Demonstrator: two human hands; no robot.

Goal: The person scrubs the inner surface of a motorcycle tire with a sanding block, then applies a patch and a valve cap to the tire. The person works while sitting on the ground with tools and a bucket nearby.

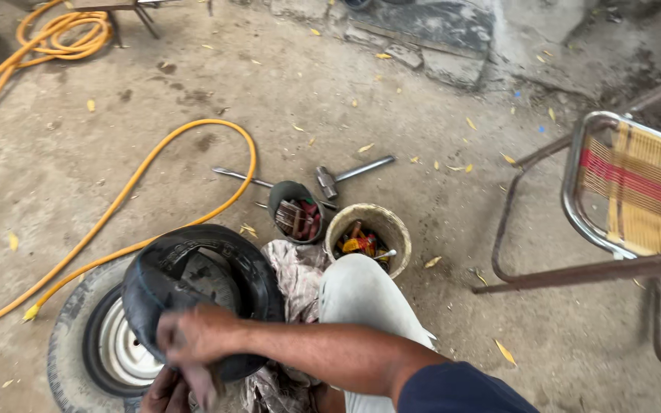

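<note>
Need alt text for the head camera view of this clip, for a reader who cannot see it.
Two hands, the right hand above the left hand, grip a black rubber inner tube over a wheel with a white rim lying on a concrete floor. Nearby are an orange hose, two tool buckets, a hammer and a metal chair.

At lower left of the frame an inner tube (193,268) rests on a wheel (86,344) lying on the floor (437,115). Two buckets (369,229) stand centre, a hammer (346,174) behind them. A chair (636,199) is at right, a hose (154,191) at left.

Soft even daylight (hands motion-blurred)
</note>
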